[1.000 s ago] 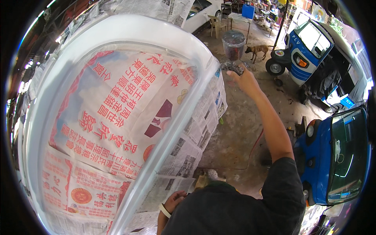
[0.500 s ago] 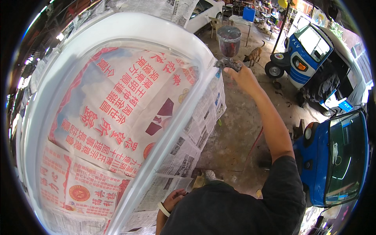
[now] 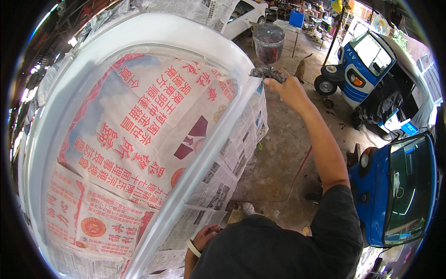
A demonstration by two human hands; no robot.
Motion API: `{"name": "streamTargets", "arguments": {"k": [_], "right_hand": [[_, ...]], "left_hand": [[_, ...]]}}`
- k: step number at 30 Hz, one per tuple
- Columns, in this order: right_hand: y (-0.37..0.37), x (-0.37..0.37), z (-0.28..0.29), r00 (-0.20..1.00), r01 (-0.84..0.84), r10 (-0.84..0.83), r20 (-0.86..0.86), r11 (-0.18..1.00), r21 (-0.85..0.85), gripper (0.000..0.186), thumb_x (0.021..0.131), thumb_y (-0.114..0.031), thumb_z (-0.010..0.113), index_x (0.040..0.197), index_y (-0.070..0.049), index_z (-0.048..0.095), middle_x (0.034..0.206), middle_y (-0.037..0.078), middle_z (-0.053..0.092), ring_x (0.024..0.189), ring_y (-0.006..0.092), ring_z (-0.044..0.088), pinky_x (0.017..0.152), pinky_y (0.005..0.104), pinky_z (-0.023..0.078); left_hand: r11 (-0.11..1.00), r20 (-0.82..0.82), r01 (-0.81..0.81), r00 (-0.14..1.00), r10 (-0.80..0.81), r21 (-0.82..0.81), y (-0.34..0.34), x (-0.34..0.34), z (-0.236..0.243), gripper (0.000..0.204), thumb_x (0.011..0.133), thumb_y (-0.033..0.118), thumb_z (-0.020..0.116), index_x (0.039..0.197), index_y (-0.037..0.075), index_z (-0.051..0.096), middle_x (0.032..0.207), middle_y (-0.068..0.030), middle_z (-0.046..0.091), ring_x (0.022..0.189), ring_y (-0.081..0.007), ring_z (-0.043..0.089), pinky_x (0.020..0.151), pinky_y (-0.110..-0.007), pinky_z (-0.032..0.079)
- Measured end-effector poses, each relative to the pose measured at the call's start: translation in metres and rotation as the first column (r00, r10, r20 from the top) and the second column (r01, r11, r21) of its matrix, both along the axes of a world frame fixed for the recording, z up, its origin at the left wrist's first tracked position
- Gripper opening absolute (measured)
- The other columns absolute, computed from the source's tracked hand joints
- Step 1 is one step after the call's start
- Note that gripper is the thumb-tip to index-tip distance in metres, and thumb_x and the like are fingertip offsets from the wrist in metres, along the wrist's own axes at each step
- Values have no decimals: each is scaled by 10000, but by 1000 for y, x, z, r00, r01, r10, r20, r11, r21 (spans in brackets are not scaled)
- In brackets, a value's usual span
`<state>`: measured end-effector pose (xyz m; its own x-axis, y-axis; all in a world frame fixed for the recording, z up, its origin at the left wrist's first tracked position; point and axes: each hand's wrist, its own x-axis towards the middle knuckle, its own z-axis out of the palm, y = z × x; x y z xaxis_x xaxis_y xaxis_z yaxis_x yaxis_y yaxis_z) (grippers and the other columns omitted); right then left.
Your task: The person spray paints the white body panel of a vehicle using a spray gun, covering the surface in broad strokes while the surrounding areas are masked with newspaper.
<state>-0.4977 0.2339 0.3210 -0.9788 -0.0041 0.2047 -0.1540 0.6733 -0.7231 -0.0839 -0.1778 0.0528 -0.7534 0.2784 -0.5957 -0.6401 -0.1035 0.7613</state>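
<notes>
My right hand (image 3: 289, 89) is closed around the handle of a dark metal spray gun (image 3: 269, 73). On top of the gun sits a stained, see-through paint cup (image 3: 269, 43) with a lid. The gun's front is close to the right edge of a glossy white car roof frame (image 3: 186, 35), near its upper corner. Newspaper and red-printed sheets (image 3: 139, 130) cover the area inside the frame. Low beside the papered side is my left hand (image 3: 206, 236), a pale band on its wrist. Its fingers look bent, but my dark shirt partly hides them and anything in them.
More newspaper (image 3: 218, 181) hangs down the near side. At the right stand a blue-and-white three-wheeler (image 3: 360, 69) and a blue vehicle (image 3: 395, 190). A dog (image 3: 302, 69) is on the concrete floor, and a red hose (image 3: 297, 174) lies across it. A white car (image 3: 244, 18) is at the back.
The spray gun and its cup have shifted slightly left and up, tilting a little. The dog has moved partly behind my right hand. My left hand stays in place.
</notes>
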Motion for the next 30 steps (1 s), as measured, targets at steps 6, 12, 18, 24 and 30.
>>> {"name": "streamTargets", "arguments": {"k": [6,12,18,24,30], "right_hand": [[3,-11,9,998,55,-51,-48,994,90,902,888,-617,694,1444,64,493,1052,320,712,1058,428,698,927,454,527],[1,-14,11,991,71,-60,-116,993,94,897,891,-625,683,1433,65,499,995,311,718,1007,432,710,903,461,533],[-14,4,24,998,-13,15,-65,999,46,803,909,-565,694,1386,64,545,882,235,726,890,377,732,839,422,544],[-10,-4,26,996,-65,60,-59,994,-85,704,909,-527,712,1332,24,597,822,152,725,771,286,720,759,388,548],[-13,-5,31,994,85,-95,-46,980,-179,548,925,-487,701,1176,-3,642,806,79,701,603,181,650,577,335,521]], "left_hand": [[1000,13,-20,1000,20,-6,1,0,0,513,1007,108,611,1484,-8,462,1415,-178,586,1317,-265,561,1132,-383,424],[1000,-14,-12,1000,12,2,0,0,-2,514,1008,101,604,1488,-10,457,1419,-188,584,1320,-273,562,1138,-390,419],[1000,-17,-4,1000,4,-9,0,-1,3,506,1012,97,596,1484,-17,455,1411,-192,590,1319,-272,563,1142,-391,415],[1000,-34,20,999,-20,4,-1,-3,-3,505,1015,95,590,1487,-17,451,1422,-194,582,1329,-271,555,1146,-393,412],[1000,-23,1,1000,-1,15,0,-3,0,505,1014,95,594,1486,-16,452,1427,-196,577,1331,-274,554,1147,-396,411]]}}
